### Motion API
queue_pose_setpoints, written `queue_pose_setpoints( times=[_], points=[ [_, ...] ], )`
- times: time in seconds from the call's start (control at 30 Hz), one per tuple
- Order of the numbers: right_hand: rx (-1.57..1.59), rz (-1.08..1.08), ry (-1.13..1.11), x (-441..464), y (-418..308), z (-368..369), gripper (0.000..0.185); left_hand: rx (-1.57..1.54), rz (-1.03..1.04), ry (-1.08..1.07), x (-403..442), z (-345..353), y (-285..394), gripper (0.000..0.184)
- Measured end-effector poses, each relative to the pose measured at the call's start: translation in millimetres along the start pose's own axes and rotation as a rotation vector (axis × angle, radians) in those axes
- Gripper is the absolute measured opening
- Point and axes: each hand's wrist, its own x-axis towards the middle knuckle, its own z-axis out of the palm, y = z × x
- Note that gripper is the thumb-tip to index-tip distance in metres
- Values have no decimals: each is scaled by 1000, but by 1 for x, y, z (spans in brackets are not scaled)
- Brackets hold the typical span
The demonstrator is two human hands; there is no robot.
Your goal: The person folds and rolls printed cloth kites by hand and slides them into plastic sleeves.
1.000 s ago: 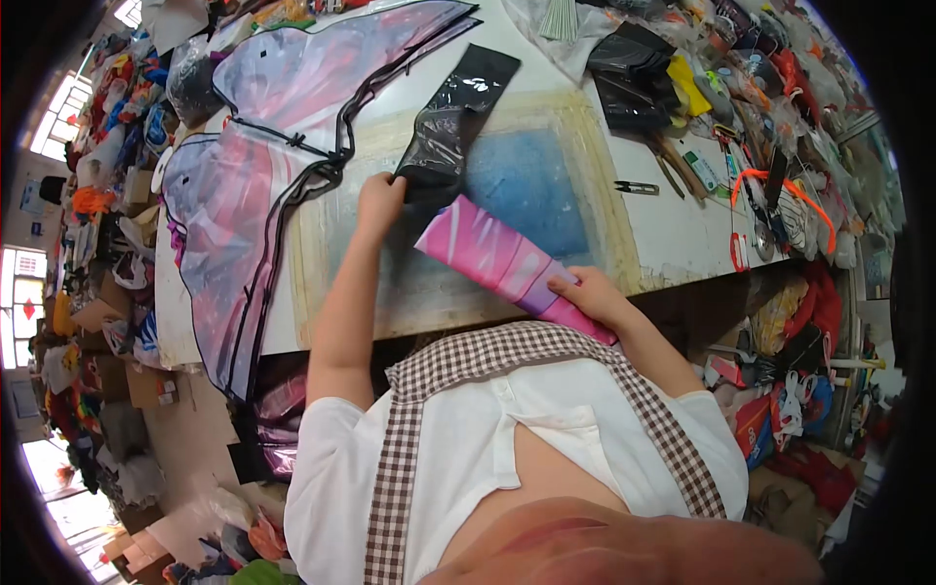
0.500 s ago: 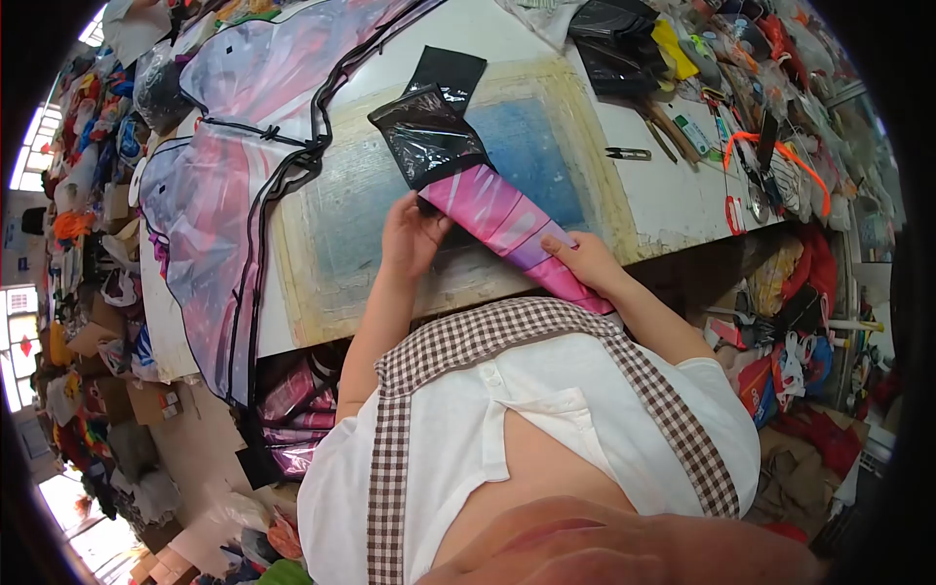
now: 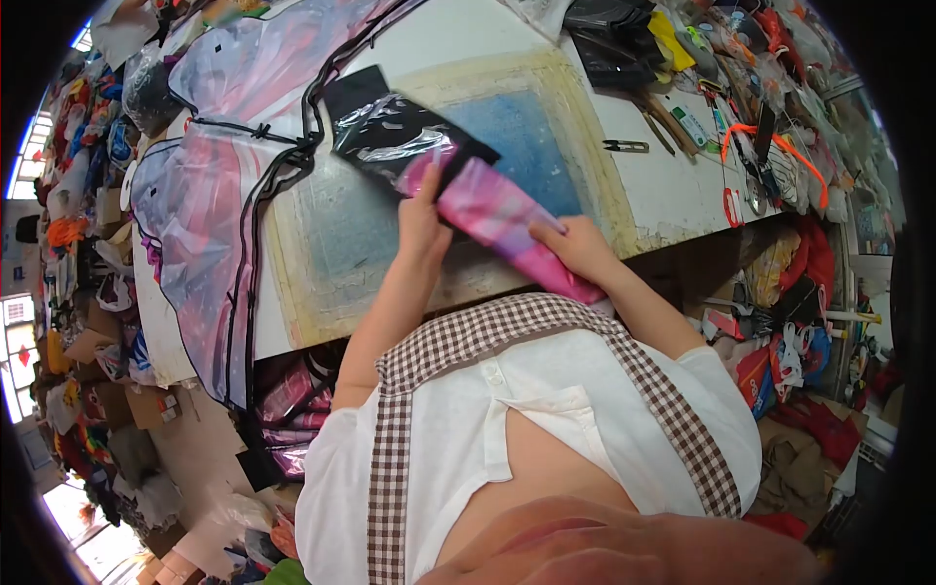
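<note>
Folded pink-and-purple fabric bundle (image 3: 522,222) is held slantwise above the near part of the white tabletop (image 3: 444,34), its far-left end inside a glossy black plastic bag (image 3: 390,127) with a see-through face, where some pink shows through. The left hand (image 3: 422,219) has its thumb on top near the bag's mouth, its fingers grasping bag and bundle together, probably to keep the opening around that end. The right hand (image 3: 577,246) grasps the bundle's near-right part, thumb above and the other fingers hidden beneath, seemingly to keep the folds flat and steady. To the left, a translucent pink-and-lilac sheet (image 3: 185,224) with black edging lies spread out, perhaps to leave working room; small dark snips (image 3: 626,146) rest to the right, likely for easy reach
</note>
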Motion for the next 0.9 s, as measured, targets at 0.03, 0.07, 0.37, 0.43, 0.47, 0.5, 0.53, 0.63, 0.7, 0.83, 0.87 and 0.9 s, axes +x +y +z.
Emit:
queue_pose_setpoints(
  times=[0.03, 0.07, 0.37, 0.43, 0.47, 0.5, 0.53, 0.63, 0.7, 0.83, 0.87, 0.9],
  points=[
    [-43, 21, -32, 4, -6, -2, 46, 17, -17, 1, 2, 4, 0, 31],
    [-49, 19, -38, 4, -10, -6, 46, 11, -14, 6, 2, 6, 1, 31],
    [404, -231, -406, 28, -37, 9, 46, -18, 179, -69, 7, -13, 64, 37],
    [507, -148, -369, 36, -50, 19, 46, 20, 309, 10, -6, -5, 66, 37],
    [495, -152, -392, 38, -57, 24, 46, 12, 324, 29, -10, -6, 74, 37],
    [520, -179, -396, 38, -64, 29, 46, 35, 286, 3, -15, -9, 85, 38],
    [546, -201, -401, 36, -70, 35, 47, 58, 244, -20, -21, -13, 94, 38],
    [529, -250, -411, 40, -78, 46, 47, 88, 248, 0, -36, -23, 85, 38],
    [466, -275, -371, 44, -76, 51, 46, 116, 288, 59, -42, -25, 69, 38],
    [429, -457, -503, 33, -63, 59, 40, 222, 174, -36, -40, -47, 102, 38],
    [431, -452, -499, 31, -57, 59, 40, 222, 167, -38, -42, -46, 98, 38],
    [383, -381, -546, 32, -50, 57, 37, 194, 178, -32, -42, -43, 92, 39]
  ],
)
